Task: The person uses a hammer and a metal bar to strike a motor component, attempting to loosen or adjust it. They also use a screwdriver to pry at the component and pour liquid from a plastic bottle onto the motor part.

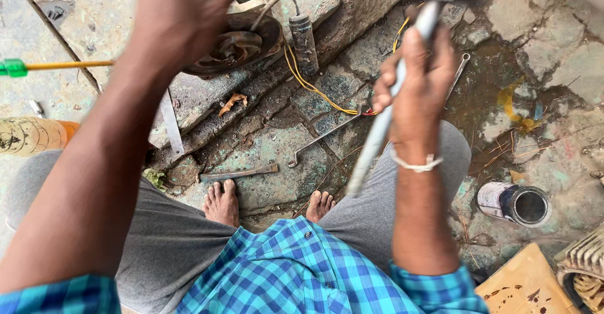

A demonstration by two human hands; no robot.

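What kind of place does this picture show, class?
Probably an informal outdoor repair workshop: cracked, oil-stained stone ground, a long steel ring spanner lying on it, and a dark rusty round motor part with yellow wires.

Hammer [402, 81]: long pale grey handle, blurred, running diagonally from below the fingers up to a grey metal head at the frame's top edge; the fingers wrap the handle about midway, head well above them, butt end below.

Rusty round metal part [236, 46]: dark, disc-shaped, with concentric ridges, lying on a stone slab just beneath the other fingers; contact cannot be told.
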